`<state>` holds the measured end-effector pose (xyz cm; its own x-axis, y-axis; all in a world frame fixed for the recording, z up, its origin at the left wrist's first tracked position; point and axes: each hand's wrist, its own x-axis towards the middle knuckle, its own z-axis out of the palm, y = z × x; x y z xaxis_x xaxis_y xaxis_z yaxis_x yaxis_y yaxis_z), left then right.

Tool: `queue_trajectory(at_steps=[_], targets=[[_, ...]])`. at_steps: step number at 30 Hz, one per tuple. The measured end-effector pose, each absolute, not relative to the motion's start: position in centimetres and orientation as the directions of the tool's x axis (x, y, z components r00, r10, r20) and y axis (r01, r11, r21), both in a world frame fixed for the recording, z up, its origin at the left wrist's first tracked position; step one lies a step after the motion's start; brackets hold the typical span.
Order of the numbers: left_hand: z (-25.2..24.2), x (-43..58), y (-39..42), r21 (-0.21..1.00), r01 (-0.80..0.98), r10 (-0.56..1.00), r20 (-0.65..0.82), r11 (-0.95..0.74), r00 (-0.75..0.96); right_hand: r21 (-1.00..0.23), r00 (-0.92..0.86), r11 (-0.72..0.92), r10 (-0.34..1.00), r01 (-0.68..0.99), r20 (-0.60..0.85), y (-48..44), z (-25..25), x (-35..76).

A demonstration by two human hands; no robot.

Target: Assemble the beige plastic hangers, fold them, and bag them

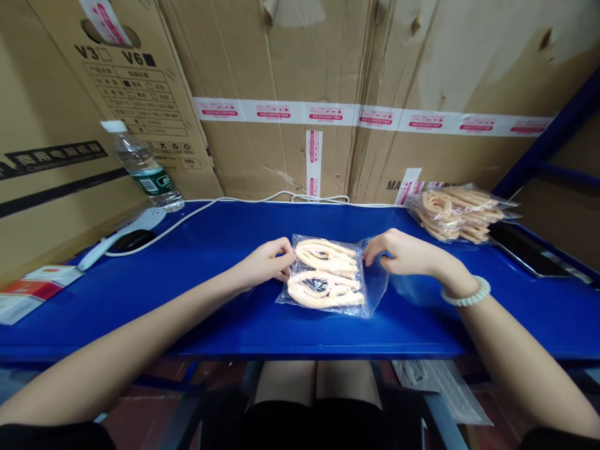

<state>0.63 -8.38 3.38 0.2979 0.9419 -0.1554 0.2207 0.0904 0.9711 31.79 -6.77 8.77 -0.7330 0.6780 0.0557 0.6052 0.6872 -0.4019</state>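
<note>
A clear plastic bag (327, 273) lies on the blue table in front of me. Inside it are pale cream, looped strips, bundled in two rows; what they are exactly I cannot make out. My left hand (269, 259) pinches the bag's left edge between thumb and fingers. On the other side, my right hand (398, 251), with a pale beaded bracelet (469, 292) on the wrist, has its curled fingers on the loose, see-through flap at the bag's right end.
Similar filled bags (457, 212) are piled at the back right, beside a dark flat device (527, 250). At left stand a water bottle (147, 172), a white-handled item (119, 237) and a small box (37, 287). A white cable (187, 219) runs along the cardboard wall (281, 62).
</note>
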Motion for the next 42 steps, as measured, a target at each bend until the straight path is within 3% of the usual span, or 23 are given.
queue_trajectory(at_steps=[3,9,13,17,27,40,42], targets=[[3.6,1.2,-8.3,0.983,0.116,0.965,-0.161,0.139,0.208,-0.339,-0.721,0.696,0.69,0.633,0.07,-5.9,7.6,32.1],[5.9,1.9,-7.0,0.982,-0.133,0.987,-0.12,0.134,0.105,-0.373,-0.678,0.677,0.719,0.634,0.152,-4.0,5.8,33.0],[8.2,2.8,-6.1,0.996,-0.061,0.99,-0.056,0.064,0.126,-0.401,-0.64,0.682,0.725,0.612,0.255,-2.9,4.6,33.0],[10.1,4.7,-5.6,0.979,0.039,0.974,0.195,-0.201,0.117,-0.449,-0.564,0.628,0.775,0.636,0.285,-2.3,3.5,32.9],[12.1,8.4,-4.5,0.968,-0.234,0.989,0.118,-0.095,0.084,-0.515,-0.436,0.505,0.862,0.693,0.259,-1.4,1.9,32.9],[14.8,8.1,-3.7,0.954,-0.276,0.949,0.189,-0.116,0.254,-0.352,-0.41,0.468,0.883,0.811,0.229,-1.1,1.7,33.3],[15.3,7.8,-4.2,0.941,-0.297,0.952,0.227,-0.159,0.208,-0.321,-0.426,0.481,0.876,0.816,0.228,-1.0,1.5,33.4]])
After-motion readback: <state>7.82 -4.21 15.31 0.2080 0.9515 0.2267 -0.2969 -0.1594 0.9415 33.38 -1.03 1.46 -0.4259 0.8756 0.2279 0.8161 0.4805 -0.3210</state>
